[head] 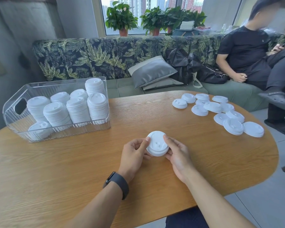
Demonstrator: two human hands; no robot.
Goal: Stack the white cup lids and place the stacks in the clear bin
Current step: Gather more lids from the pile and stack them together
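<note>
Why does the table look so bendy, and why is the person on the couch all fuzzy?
Head view: the wide-angle lens curves the table edge and stretches things near the corners; the seated person's face is blurred, while the small lid stack between the left hand and right hand stays sharp; window daylight leaves soft shadows.

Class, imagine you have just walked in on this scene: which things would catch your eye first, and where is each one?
First, the two hands at the table's near middle: the left hand and right hand grip a short stack of white lids between them. Next, the clear bin at the left, packed with tall lid stacks, and the loose lids scattered at the table's far right.
</note>
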